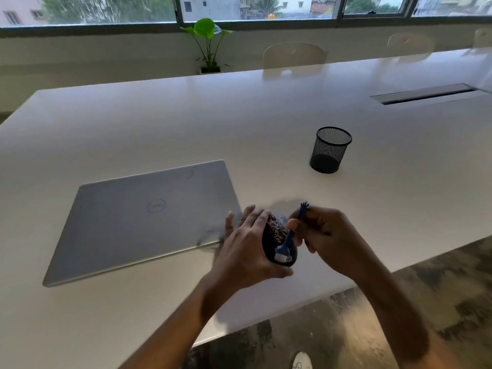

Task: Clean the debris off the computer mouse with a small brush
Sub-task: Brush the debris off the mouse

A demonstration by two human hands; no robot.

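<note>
While the left hand (246,249) clamped the mouse (277,242) above the bench (266,115), the right hand (323,237) pinched the brush (288,239), bristles at the near end. Brushing was underway; crumbs farther up needed sweeping next.

White table (266,115), closed silver laptop (149,217) lying flat, black mesh pen cup (330,150) standing well apart

laptop (149,219) left, mesh cup (330,149) beyond
</note>
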